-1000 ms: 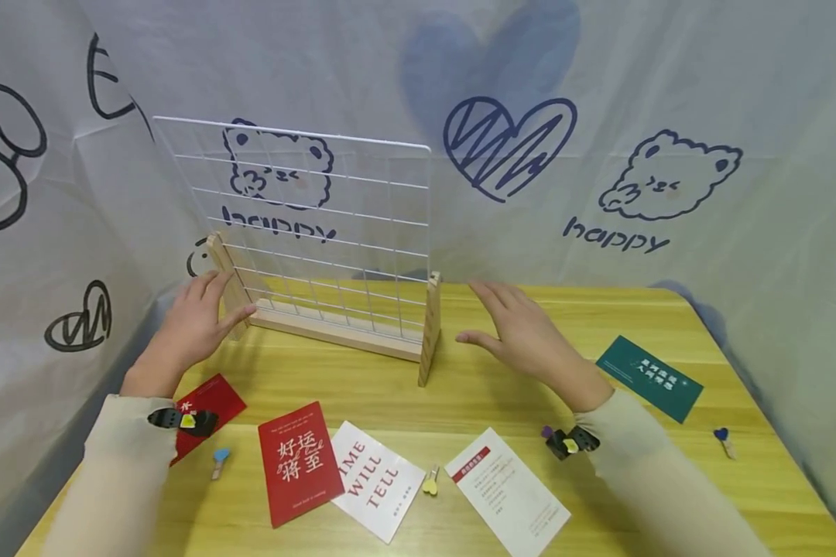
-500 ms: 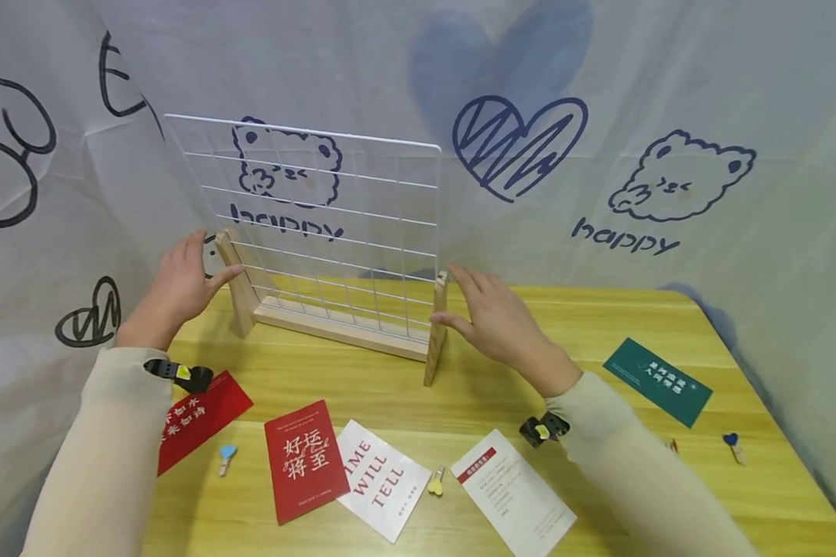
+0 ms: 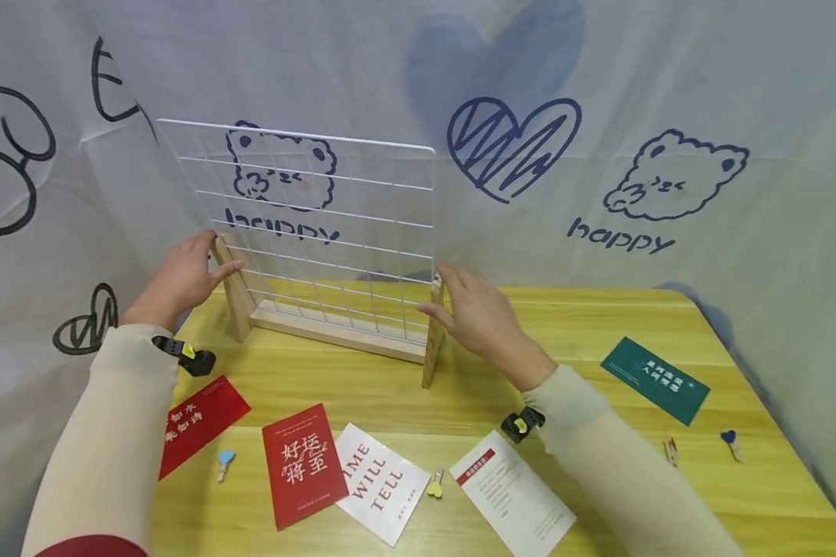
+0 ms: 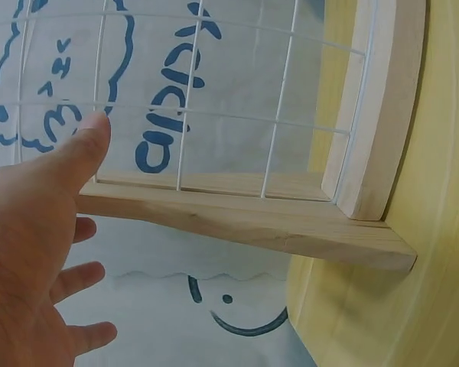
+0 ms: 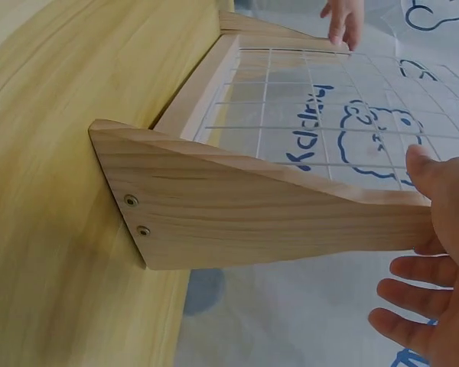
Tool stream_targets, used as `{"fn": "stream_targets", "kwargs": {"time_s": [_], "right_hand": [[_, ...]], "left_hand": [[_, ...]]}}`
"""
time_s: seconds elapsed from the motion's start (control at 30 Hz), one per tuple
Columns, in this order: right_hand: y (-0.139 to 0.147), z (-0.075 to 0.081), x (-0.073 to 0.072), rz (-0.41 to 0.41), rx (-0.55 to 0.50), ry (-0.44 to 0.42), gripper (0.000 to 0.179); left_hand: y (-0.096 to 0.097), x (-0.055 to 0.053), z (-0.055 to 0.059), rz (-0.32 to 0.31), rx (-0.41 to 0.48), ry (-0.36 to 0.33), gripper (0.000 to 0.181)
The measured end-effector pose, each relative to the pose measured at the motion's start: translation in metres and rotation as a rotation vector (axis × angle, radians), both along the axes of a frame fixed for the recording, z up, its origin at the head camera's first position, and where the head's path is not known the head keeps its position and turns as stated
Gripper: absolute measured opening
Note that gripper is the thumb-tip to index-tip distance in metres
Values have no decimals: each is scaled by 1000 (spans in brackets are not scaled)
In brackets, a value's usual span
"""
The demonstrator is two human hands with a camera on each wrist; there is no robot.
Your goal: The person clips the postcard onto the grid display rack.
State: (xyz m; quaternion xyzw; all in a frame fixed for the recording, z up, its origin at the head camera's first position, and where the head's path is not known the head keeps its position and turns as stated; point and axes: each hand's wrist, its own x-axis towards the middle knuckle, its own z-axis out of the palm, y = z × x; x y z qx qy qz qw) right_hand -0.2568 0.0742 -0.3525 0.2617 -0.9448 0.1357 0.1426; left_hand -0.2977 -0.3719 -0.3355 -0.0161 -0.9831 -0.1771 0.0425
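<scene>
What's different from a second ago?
Right hand moved leftward to the right pale wooden upright; left hand moved up to the top of the left pale wooden upright. Each straddles its upright, fingers loose; no firm grip visible. White wire grid, green rectangular paper card: unmoved.

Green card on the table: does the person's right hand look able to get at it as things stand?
Probably yes: the green card lies uncovered, nothing visible between it and the right hand, which is at a wooden upright.
</scene>
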Motion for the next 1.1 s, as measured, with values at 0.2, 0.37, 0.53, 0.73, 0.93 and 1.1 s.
{"fn": "stream_targets", "kwargs": {"time_s": [0.2, 0.37, 0.53, 0.73, 0.93, 1.1], "right_hand": [[-5, -4, -1, 13, 6, 107, 67], [-5, -8, -3, 18, -10, 207, 54], [-2, -10, -3, 32, 9, 280, 48], [6, -11, -3, -12, 32, 252, 46], [18, -12, 0, -58, 27, 170, 49], [30, -12, 3, -73, 36, 150, 50]], "left_hand": [[-2, -10, 0, -23, 32, -29, 95], [-6, -11, -1, -36, 61, -40, 91], [-8, -7, -3, -29, 57, -19, 87], [-3, -4, -3, -24, 18, 30, 81], [8, 0, -2, -56, -21, 83, 73], [17, 4, -5, -53, -75, 128, 71]]}}
